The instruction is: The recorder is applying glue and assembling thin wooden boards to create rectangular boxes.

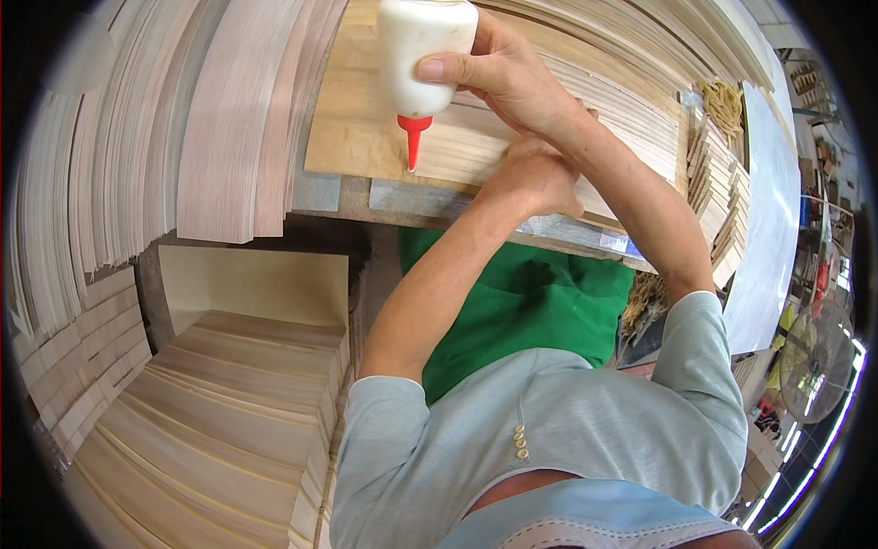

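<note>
My right hand [498, 69] is wrapped round a white glue bottle [425, 50], tipped with its red nozzle [413, 142] pointing down. The nozzle tip is at the near left corner of a row of pale wooden strips [471, 142], close to the board's front edge; I cannot tell whether it touches. The strips lie side by side on a light wooden board [352, 119]. My left hand [540, 178] is closed over the strips, its thumb by their near side. My right forearm crosses above it and hides most of its fingers.
Stacked thin wood sheets [229, 119] stand at the left. Below them is a pile of broader boards [229, 403]. Short strips [718, 183] and yellow rubber bands [722, 108] lie at the right, beside a pale sheet [768, 220]. A fan [817, 360] stands farther right.
</note>
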### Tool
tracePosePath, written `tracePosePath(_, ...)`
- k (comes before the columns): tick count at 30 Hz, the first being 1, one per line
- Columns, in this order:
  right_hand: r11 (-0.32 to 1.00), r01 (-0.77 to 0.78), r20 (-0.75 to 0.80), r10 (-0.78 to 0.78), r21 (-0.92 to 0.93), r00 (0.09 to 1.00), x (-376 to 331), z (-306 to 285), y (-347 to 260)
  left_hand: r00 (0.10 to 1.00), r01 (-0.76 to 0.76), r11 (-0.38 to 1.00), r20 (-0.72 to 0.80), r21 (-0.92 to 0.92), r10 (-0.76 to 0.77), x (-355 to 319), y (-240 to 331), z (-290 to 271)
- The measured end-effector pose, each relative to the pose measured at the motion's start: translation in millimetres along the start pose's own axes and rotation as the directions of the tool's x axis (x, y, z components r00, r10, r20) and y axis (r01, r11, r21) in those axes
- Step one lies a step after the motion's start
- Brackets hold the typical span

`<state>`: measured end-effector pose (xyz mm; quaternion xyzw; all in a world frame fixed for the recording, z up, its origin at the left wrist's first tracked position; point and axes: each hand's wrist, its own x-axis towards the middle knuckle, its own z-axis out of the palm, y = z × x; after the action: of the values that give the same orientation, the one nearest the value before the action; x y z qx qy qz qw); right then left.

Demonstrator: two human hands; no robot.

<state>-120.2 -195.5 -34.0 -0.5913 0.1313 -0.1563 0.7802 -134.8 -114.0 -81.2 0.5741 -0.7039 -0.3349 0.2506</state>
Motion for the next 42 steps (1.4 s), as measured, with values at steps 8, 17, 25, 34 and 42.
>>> tracePosePath(8,0.988,0.131,-0.062,-0.136,-0.083,0.989,6,-3,-17,0.975,-0.068,0.981,0.222,0.182,0.026,6,8,-17)
tracePosePath(17,0.985,0.135,-0.080,-0.144,-0.111,0.986,16,-17,-32,0.977,-0.176,0.944,-0.071,0.281,0.203,8,0,-3)
tracePosePath(25,0.975,0.164,-0.138,-0.185,-0.152,0.973,26,-28,-37,0.978,-0.173,0.940,-0.060,0.293,0.199,8,0,-2)
tracePosePath(34,0.923,0.312,-0.178,-0.354,-0.227,0.918,33,-40,-30,0.986,-0.155,0.941,-0.012,0.302,0.167,10,0,-3)
tracePosePath(42,0.862,0.392,-0.251,-0.476,-0.321,0.843,25,-41,-35,0.988,-0.147,0.951,-0.008,0.271,0.155,9,4,-5)
